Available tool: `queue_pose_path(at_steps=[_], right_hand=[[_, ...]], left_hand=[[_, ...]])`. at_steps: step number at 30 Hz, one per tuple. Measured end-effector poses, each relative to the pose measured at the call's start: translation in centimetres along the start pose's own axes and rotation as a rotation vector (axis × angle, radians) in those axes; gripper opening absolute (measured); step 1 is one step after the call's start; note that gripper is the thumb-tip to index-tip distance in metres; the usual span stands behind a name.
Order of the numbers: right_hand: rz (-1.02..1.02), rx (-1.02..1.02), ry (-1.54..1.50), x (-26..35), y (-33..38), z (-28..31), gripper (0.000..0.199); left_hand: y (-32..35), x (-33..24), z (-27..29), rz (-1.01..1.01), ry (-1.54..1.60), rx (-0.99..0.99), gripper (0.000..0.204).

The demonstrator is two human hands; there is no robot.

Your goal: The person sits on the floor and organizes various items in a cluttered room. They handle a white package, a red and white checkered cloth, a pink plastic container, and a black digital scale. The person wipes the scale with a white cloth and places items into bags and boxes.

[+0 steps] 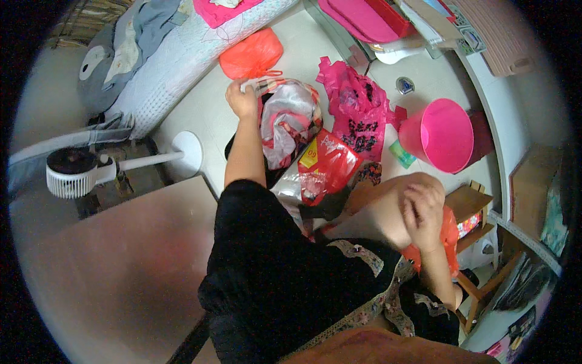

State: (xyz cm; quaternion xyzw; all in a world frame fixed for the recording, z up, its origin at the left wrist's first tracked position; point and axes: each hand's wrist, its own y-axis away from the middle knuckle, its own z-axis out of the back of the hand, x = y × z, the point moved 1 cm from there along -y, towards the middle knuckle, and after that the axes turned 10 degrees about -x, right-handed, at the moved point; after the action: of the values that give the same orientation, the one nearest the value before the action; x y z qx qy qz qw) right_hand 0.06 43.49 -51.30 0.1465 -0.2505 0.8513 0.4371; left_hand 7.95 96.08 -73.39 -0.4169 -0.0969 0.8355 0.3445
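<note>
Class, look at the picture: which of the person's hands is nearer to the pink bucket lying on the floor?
The right hand. It rests on the raised knee, just below and left of the pink bucket. The left hand is far off to the bucket's left, at a bundle of plastic bags.

The left hand (242, 100) grips a clear plastic bag (288, 118) on the floor; the right hand (422, 209) rests on the knee (388, 203).
</note>
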Motion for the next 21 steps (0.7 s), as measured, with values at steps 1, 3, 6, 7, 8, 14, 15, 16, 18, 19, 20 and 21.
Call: queue_pose_path(at_steps=[1, 3, 6, 7, 8, 14, 15, 16, 18, 19, 20, 21], right_hand=[[0.024, 0.044, 0.013, -0.7, -0.4, -0.8, 0.024], [-0.005, 0.067, -0.052, -1.2, -1.3, -1.5, 0.026], [0.028, 0.106, -0.025, -3.0, -1.1, -2.3, 0.029], [0.000, 0.128, -0.032, -3.3, -1.2, -2.6, 0.030], [-0.026, 0.143, -0.041, -3.7, -1.0, -2.8, 0.031], [-0.005, 0.227, -0.088, -5.7, -3.2, -2.8, 0.030], [-0.048, 0.218, -0.083, -5.1, -3.6, -3.2, 0.031], [-0.061, 0.219, -0.087, -5.0, -4.2, -3.4, 0.031], [-0.045, 0.254, -0.113, -5.9, -3.3, -3.4, 0.031], [-0.009, 0.269, -0.146, -7.1, -3.1, -3.4, 0.033], [-0.019, 0.270, -0.146, -7.1, -3.1, -3.6, 0.033], [-0.024, 0.271, -0.149, -7.1, -3.2, -3.7, 0.033]], left_hand=[[-2.4, 0.3, -2.3, 0.028, -0.024, 0.061, 0.033], [-4.5, -0.1, -6.2, 0.174, -0.077, 0.234, 0.037], [-6.1, 3.7, -12.3, 0.204, -0.425, 0.524, 0.044], [-5.7, 5.2, -14.8, 0.157, -0.502, 0.585, 0.044], [-5.4, 6.0, -16.9, 0.102, -0.577, 0.639, 0.044], [-7.3, 21.3, -26.1, 0.175, -0.513, 0.853, 0.053], [-7.1, 20.7, -28.6, 0.130, -0.500, 0.883, 0.055], [-6.9, 21.0, -29.7, 0.110, -0.489, 0.894, 0.057], [-6.4, 22.1, -29.8, 0.063, -0.549, 0.935, 0.062], [-7.0, 23.3, -28.1, 0.042, -0.627, 0.943, 0.064], [-6.9, 21.9, -28.5, -0.011, -0.678, 0.984, 0.066], [-6.4, 20.5, -28.3, 0.018, -0.727, 0.977, 0.066]])
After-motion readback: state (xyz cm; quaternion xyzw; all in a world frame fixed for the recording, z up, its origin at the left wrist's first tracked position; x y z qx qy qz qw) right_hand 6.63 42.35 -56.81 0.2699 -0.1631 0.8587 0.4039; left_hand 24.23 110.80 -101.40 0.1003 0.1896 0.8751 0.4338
